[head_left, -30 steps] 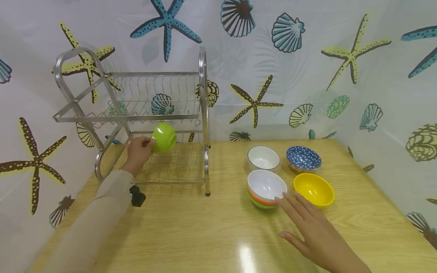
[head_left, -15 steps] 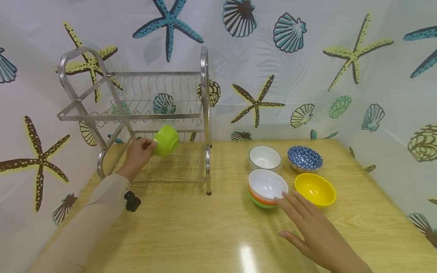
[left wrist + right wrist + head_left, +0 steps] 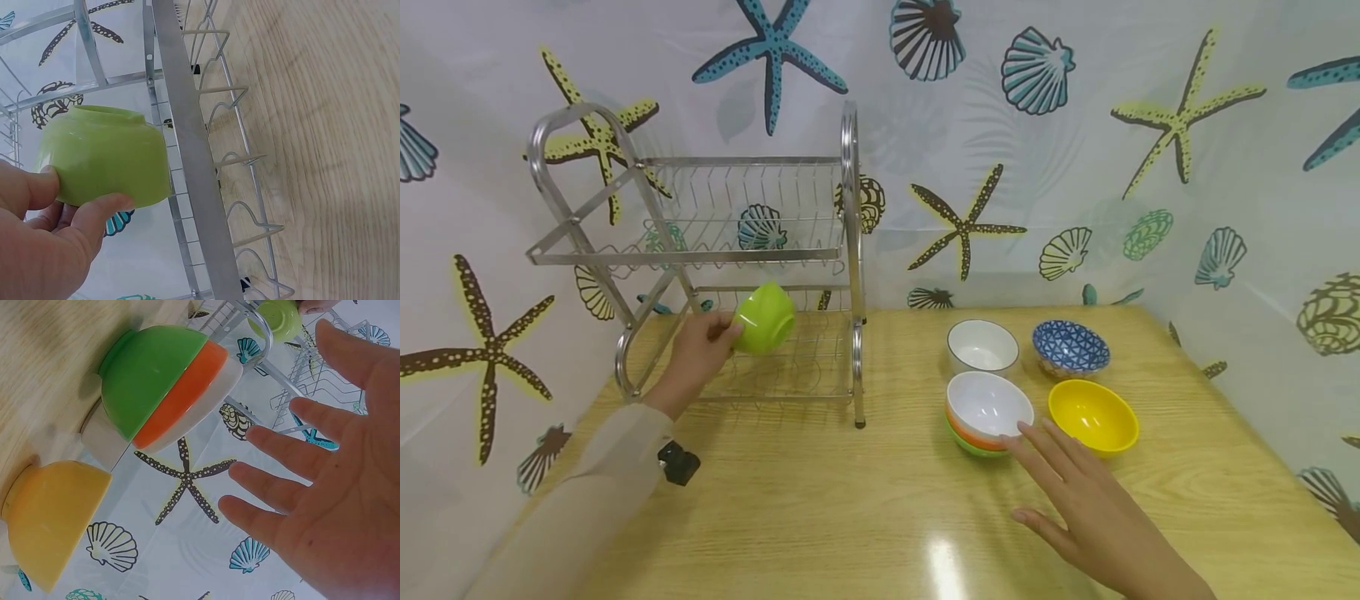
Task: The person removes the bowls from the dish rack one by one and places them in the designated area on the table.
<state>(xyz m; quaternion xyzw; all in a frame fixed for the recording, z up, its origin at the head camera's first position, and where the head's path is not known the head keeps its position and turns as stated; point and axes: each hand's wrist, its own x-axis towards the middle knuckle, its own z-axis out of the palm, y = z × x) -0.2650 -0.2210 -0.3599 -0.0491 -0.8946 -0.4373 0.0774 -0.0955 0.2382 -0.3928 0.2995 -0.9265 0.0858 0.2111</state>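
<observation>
My left hand (image 3: 700,346) pinches a lime green bowl (image 3: 765,318) by its rim between thumb and fingers. The bowl is tilted, its base facing right, in front of the lower tier of a metal dish rack (image 3: 853,250). The left wrist view shows the same bowl (image 3: 103,156) with the thumb and fingertips at its edge. My right hand (image 3: 1086,508) holds nothing, its fingers extended and spread. It is nearest a stack of bowls, a white bowl (image 3: 988,404) over an orange and a green one, and a yellow bowl (image 3: 1092,417); whether the fingertips touch the stack I cannot tell.
Behind the stack are a white bowl with a dark rim (image 3: 981,346) and a blue patterned bowl (image 3: 1070,346). The rack's upper tier (image 3: 692,257) overhangs the lower one. A curtain with starfish and shells (image 3: 1037,183) encloses the wooden table (image 3: 820,517).
The left hand has lowered the lime green bowl a little, and its base now points more to the right and down. My right hand looks unchanged.
</observation>
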